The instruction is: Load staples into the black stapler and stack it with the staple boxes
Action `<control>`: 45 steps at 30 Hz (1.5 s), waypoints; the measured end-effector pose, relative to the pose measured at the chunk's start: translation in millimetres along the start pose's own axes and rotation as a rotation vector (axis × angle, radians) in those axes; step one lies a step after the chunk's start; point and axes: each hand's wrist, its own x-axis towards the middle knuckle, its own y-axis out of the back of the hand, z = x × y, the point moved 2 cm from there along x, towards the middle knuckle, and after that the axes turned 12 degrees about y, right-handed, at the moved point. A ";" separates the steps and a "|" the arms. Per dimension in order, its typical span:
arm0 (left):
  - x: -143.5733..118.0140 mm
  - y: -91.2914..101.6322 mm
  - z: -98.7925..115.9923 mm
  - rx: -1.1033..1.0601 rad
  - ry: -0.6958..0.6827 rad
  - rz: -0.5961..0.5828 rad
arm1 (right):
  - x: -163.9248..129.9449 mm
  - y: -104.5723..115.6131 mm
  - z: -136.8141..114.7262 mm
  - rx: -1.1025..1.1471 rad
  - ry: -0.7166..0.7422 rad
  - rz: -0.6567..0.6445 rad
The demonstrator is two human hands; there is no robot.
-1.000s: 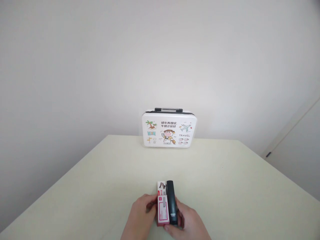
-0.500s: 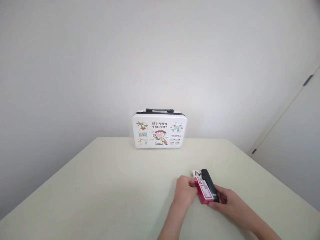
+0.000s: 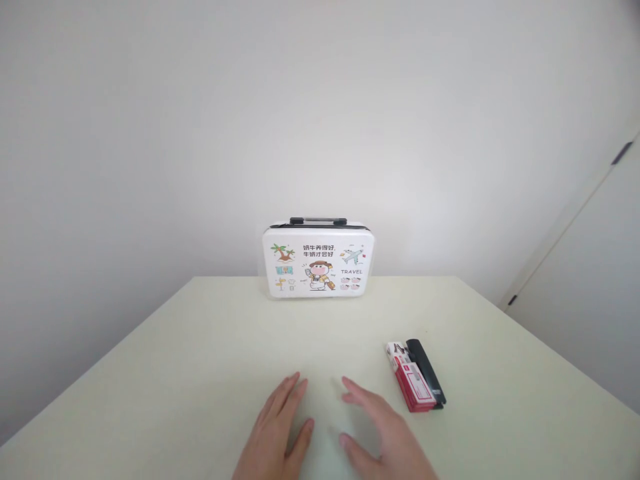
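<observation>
My left hand [image 3: 279, 433] and my right hand [image 3: 383, 437] hover side by side over the pale table [image 3: 175, 373] near its front edge, fingers spread, holding nothing. To the right of my right hand lies a red and white box [image 3: 411, 381] with a black stapler [image 3: 427, 375] lying along its right side. Both lie free on the table, a short way from my right fingertips.
A small white case [image 3: 317, 261] with cartoon prints and a black handle stands upright at the table's far edge against the white wall. A white door with a dark hinge [image 3: 621, 153] is at the right.
Both hands carried the box and stapler to the right, let them go on the table, then drew back to the middle front and spread out.
</observation>
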 end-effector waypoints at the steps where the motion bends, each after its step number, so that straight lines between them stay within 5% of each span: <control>1: -4.3 -2.5 -11.0 0.070 -0.035 0.043 | 8.4 -19.7 -4.8 -0.050 0.010 -0.067; 4: -11.4 -9.9 -25.7 0.242 -0.136 0.140 | 22.0 -58.4 -1.2 -0.232 -0.031 -0.089; 7: -12.3 -12.8 -24.1 0.339 -0.163 0.186 | 22.8 -70.8 9.0 -0.354 -0.025 -0.046; 15: -10.5 -19.4 -25.9 0.365 -0.135 0.179 | 22.0 -70.9 9.3 -0.429 -0.065 -0.138; 23: -9.9 -16.7 -25.0 0.401 -0.114 0.128 | 19.3 -85.7 5.1 -0.595 -0.106 0.020; 45: -11.1 -14.5 -22.3 0.369 -0.105 0.111 | 18.3 -75.4 2.8 -0.532 -0.073 -0.009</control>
